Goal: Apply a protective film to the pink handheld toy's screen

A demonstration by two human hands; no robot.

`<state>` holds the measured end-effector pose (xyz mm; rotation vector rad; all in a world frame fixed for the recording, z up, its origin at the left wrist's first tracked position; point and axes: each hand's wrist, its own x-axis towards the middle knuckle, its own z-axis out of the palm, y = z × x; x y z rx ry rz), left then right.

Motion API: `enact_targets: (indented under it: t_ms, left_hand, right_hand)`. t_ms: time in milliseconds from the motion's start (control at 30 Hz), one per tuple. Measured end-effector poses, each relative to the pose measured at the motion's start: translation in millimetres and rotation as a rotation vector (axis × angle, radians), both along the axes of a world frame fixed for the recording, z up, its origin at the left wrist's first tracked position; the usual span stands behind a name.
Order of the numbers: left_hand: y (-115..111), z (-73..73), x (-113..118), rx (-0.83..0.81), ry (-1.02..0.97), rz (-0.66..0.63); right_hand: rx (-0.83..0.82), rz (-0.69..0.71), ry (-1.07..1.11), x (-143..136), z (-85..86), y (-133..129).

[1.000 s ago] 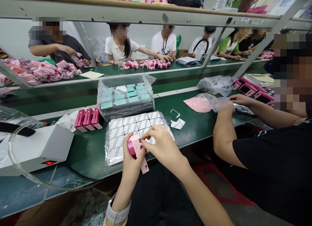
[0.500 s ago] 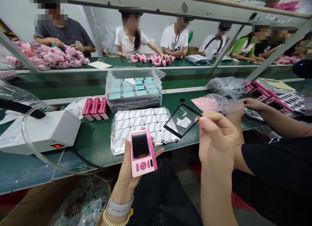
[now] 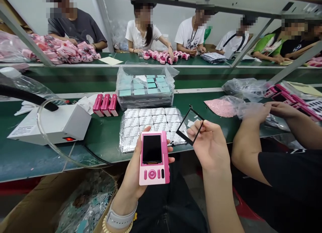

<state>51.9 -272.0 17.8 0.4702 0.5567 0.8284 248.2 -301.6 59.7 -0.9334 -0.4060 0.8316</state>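
My left hand [image 3: 136,174] is closed around a pink toy camera [image 3: 154,159], its dark screen and round button pad facing up toward me. Between thumb and fingers, my right hand [image 3: 211,142] pinches a clear screen cover with a black border [image 3: 184,136] by its right edge. The cover is tilted and stays apart from the device, up and to its right. Behind the device, a plastic-wrapped stack of white-backed sheets [image 3: 130,130] lies on the green bench [image 3: 103,135]. Further back stands an open plastic bag of blue-green panels [image 3: 146,100].
Left of the stack, several pink devices [image 3: 105,105] stand on edge by a white box with a lit red switch [image 3: 57,122] and a clear hose [image 3: 41,125]. A co-worker's arms [image 3: 249,129] work at the right. Below the bench is a carton of plastic scraps [image 3: 88,199].
My right hand has turned and brought the clear cover lower and closer to the device, showing more of its fingers behind it. The camera view has shifted left and slightly down.
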Motion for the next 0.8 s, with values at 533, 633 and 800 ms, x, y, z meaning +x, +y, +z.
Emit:
enact_targets:
  t_ms: [533,633,800]
  left_hand:
    - [-8.9,13.6,-0.7,0.036,-0.008,-0.054]
    - [-10.8,16.2,-1.4,0.028,0.026,-0.051]
    - [-11.6,14.2,-3.6,0.030,0.032,-0.067]
  right_hand:
    - [0.091,0.038,-0.229,13.4,30.1,-0.5]
    - [0.011,0.197,-0.290,-5.0,20.2,-7.1]
    - [-0.089,0.406,-0.309,-27.9,5.2,-15.2]
